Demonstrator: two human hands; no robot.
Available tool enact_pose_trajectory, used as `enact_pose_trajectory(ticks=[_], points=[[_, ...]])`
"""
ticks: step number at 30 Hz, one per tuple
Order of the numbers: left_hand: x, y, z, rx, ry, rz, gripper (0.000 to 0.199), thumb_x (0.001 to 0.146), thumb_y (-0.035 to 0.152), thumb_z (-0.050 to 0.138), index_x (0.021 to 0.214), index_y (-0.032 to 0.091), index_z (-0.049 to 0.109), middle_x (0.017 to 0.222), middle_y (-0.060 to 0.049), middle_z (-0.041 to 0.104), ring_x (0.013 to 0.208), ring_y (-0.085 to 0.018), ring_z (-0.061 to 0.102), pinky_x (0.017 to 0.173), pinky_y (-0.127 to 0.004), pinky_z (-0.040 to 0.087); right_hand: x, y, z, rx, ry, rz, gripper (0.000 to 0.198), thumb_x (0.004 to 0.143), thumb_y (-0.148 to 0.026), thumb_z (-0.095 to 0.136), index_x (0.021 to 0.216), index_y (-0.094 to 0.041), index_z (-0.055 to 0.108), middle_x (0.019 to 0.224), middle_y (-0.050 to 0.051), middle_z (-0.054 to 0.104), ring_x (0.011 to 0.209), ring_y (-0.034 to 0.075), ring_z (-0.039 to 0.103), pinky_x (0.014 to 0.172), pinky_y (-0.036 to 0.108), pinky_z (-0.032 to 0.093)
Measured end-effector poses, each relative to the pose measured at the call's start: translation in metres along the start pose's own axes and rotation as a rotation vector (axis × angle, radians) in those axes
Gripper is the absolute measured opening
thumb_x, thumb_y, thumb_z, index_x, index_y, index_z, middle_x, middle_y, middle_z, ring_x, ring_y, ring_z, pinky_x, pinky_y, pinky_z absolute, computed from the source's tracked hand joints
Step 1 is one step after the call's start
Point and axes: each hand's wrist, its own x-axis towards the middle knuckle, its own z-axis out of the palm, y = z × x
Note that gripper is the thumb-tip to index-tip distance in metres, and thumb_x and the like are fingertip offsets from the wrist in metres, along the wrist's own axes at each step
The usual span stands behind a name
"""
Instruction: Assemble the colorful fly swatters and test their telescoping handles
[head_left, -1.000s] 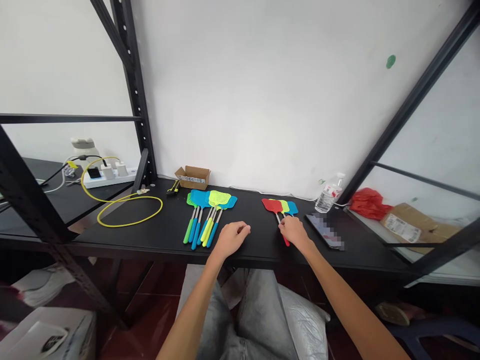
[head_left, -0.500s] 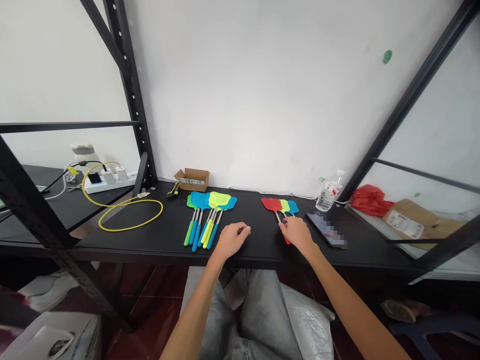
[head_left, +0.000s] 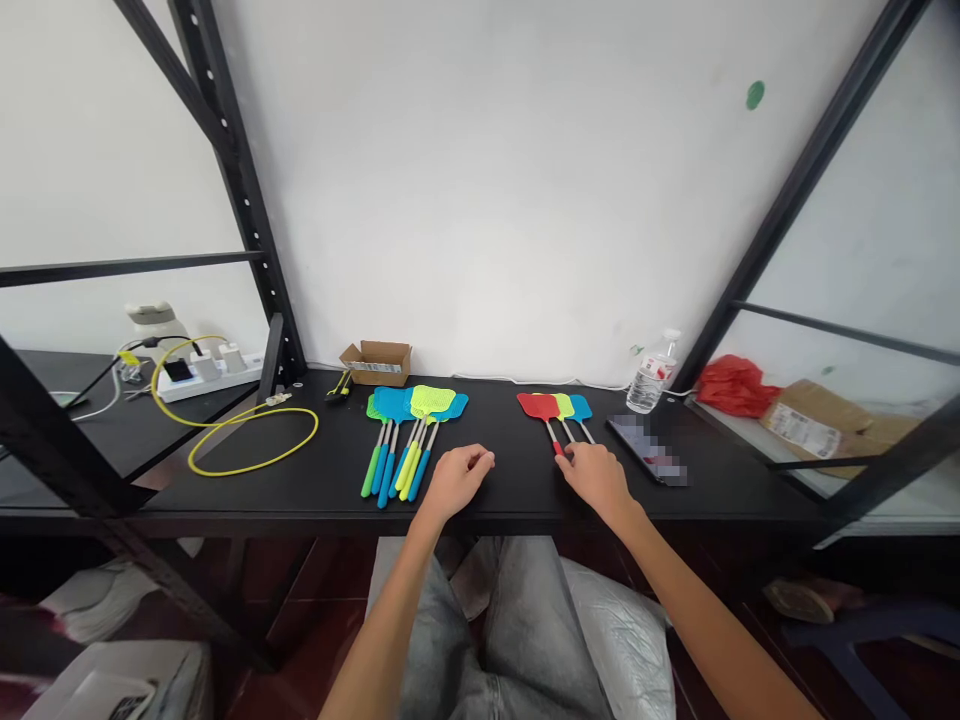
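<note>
Several fly swatters in green, blue and yellow (head_left: 421, 452) lie fanned together on the black table, heads toward the wall. To their right, my left hand (head_left: 459, 478) is loosely closed over the tabletop, apart from them, with nothing visible in it. Farther right lie three more swatters, their heads overlapping: a red fly swatter (head_left: 538, 405), a yellow fly swatter (head_left: 564, 405) and a blue fly swatter (head_left: 580, 407). My right hand (head_left: 598, 478) is bent over their handles, fingertips on the red grip. It hides the lower ends of these handles.
A clear water bottle (head_left: 653, 372) and a phone (head_left: 645, 448) are right of the swatters. An open cardboard box (head_left: 379, 363) stands at the wall beside a small black-and-yellow item (head_left: 339, 388). A yellow cable (head_left: 251, 468) loops at left. Black metal posts (head_left: 244, 190) frame the table.
My right hand has shifted slightly over the handles and now covers the lower end of the red grip, which showed before. My left hand keeps its pose. The camera view has shifted slightly.
</note>
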Motion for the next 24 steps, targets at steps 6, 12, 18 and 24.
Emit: enact_pose_trajectory(ticks=[6, 12, 18, 24], points=[[0.001, -0.003, 0.001, -0.002, -0.006, -0.002, 0.039, 0.093, 0.043, 0.04, 0.077, 0.019, 0.065, 0.066, 0.001, 0.06, 0.062, -0.015, 0.054, 0.059, -0.025, 0.032, -0.036, -0.006, 0.006, 0.133, 0.229, -0.08, 0.029, 0.095, -0.037, 0.047, 0.109, -0.024, 0.069, 0.094, 0.007, 0.071, 0.081, 0.022, 0.067, 0.064, 0.028, 0.04], [0.002, -0.002, 0.003, 0.051, 0.0, 0.015, 0.038, 0.093, 0.042, 0.04, 0.076, 0.018, 0.065, 0.063, 0.001, 0.059, 0.06, -0.015, 0.054, 0.059, -0.024, 0.032, -0.104, -0.028, 0.05, 0.324, 0.33, -0.348, 0.033, 0.097, -0.03, 0.041, 0.121, -0.023, 0.064, 0.092, 0.005, 0.066, 0.07, 0.015, 0.064, 0.06, 0.025, 0.039], [-0.002, 0.006, -0.003, 0.326, 0.025, -0.001, 0.038, 0.096, 0.04, 0.039, 0.079, 0.02, 0.066, 0.067, -0.001, 0.063, 0.063, -0.016, 0.058, 0.057, -0.025, 0.031, -0.113, -0.03, 0.069, 0.38, 0.398, -0.368, 0.036, 0.097, -0.025, 0.041, 0.126, -0.021, 0.062, 0.088, 0.003, 0.061, 0.056, 0.011, 0.056, 0.051, 0.026, 0.034], [0.004, 0.0, -0.039, 0.871, 0.223, -0.293, 0.023, 0.087, 0.04, 0.055, 0.093, 0.022, 0.067, 0.098, -0.008, 0.068, 0.092, -0.025, 0.063, 0.069, -0.029, 0.041, -0.11, -0.027, 0.067, 0.42, 0.404, -0.368, 0.036, 0.097, -0.024, 0.041, 0.126, -0.019, 0.062, 0.087, 0.004, 0.061, 0.052, 0.01, 0.051, 0.049, 0.026, 0.031]])
